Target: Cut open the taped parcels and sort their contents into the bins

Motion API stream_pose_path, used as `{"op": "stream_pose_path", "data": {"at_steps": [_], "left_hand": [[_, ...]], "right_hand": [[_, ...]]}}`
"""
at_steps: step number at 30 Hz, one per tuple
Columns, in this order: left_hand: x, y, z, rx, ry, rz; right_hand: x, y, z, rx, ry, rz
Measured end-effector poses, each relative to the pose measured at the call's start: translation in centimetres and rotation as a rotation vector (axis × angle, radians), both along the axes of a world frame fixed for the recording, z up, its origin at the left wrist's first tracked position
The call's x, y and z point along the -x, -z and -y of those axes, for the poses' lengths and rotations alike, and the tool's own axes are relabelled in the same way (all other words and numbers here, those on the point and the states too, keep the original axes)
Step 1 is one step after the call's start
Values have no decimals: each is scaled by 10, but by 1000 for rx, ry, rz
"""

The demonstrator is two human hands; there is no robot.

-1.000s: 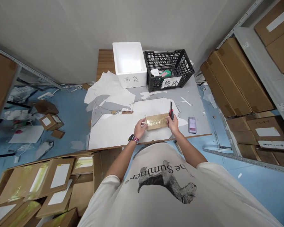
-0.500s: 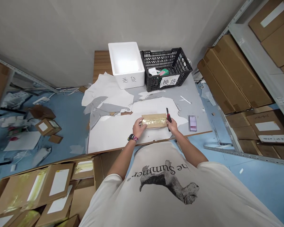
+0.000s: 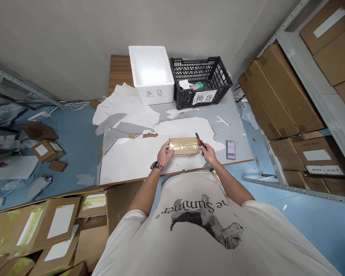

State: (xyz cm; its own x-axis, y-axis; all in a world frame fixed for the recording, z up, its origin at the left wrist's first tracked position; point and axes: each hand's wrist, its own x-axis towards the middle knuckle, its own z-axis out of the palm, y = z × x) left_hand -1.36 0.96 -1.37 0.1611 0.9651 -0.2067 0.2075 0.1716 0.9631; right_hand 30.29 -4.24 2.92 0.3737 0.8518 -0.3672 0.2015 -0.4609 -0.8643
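Head view: your left hand point(image 3: 164, 154) is clamped on the left end of the taped cardboard box point(image 3: 184, 147) at the table's point(image 3: 235, 122) near side, while your right hand point(image 3: 209, 154) is wrapped around a box cutter point(image 3: 201, 143) by its right end. A phone point(image 3: 231, 150) lies to the right.

Reads "退货" on the white bin point(image 3: 168, 96), "换货" on the sign point(image 3: 204, 97) of the black crate point(image 3: 185, 99), and upside-down "Summer" with ® on the shirt point(image 3: 202, 241), but is too small to tell on the shelf carton point(image 3: 319, 162).
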Motion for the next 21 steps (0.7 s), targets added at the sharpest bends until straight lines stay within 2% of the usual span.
{"op": "stream_pose_path", "data": {"at_steps": [4,8,12,15,18,21], "left_hand": [[0,0,1,13,17,-4],[-2,0,-1,-23,29,-77],[0,5,-3,-31,88,-161],[2,10,-2,-51,119,-169],[3,17,-3,-75,121,-159],[3,23,-5,-73,118,-165]], "right_hand": [[-10,-16,-8,-92,-144,153],[-14,-51,-24,-209,-495,416],[9,-97,-44,-90,-901,705],[38,-122,-58,-9,-1127,896],[62,-132,-69,7,-1268,1011],[76,-130,-75,-8,-1342,1087]]}}
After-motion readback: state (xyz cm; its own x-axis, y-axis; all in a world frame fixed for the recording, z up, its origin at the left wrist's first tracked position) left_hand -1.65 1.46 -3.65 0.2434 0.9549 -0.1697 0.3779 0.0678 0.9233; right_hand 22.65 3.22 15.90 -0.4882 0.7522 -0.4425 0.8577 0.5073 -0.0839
